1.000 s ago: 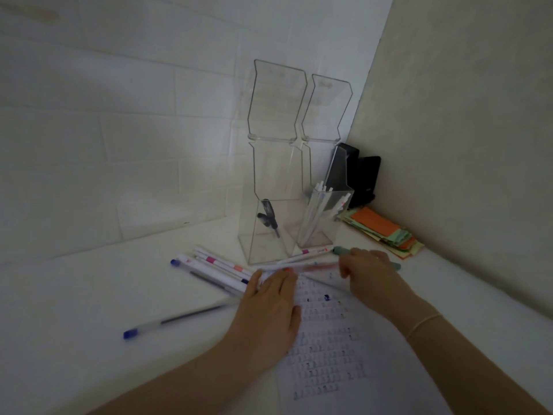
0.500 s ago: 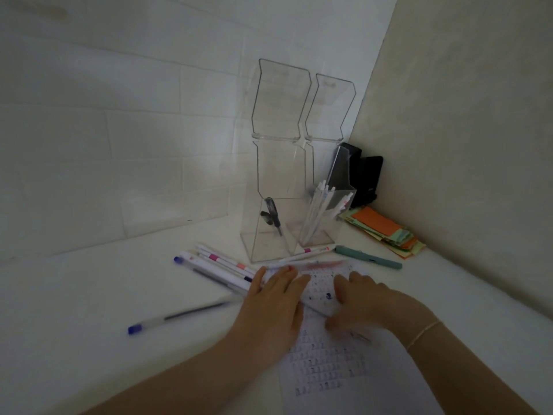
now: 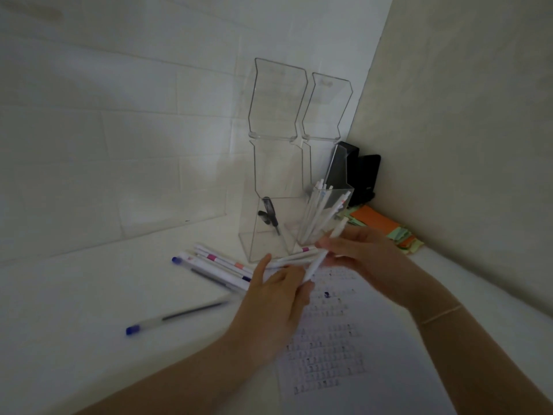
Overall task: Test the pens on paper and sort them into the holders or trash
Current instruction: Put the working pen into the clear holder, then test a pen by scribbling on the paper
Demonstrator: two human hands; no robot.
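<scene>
Low in the frame lies the white sheet of paper printed with rows of small marks (image 3: pixel 344 339), flat on the white tabletop (image 3: pixel 74 310), probably so each pen can be tried on it. Just above it, mid-frame, both hands hold one slim white pen (image 3: pixel 317 265) clear of the paper: the left hand (image 3: pixel 278 304) curls its fingers round the lower end, and the right hand (image 3: pixel 359 259) pinches the upper end, likely pulling off a cap or clicking it; blur hides which. Left of the hands, a clear ballpoint with a blue cap (image 3: pixel 176 317) lies alone, and a loose cluster of white pens (image 3: pixel 218 265) waits beyond it. Further up, two tall clear acrylic holders (image 3: pixel 278 175) stand by the wall, the right compartment (image 3: pixel 326 217) already holding white pens, presumably passed ones.
</scene>
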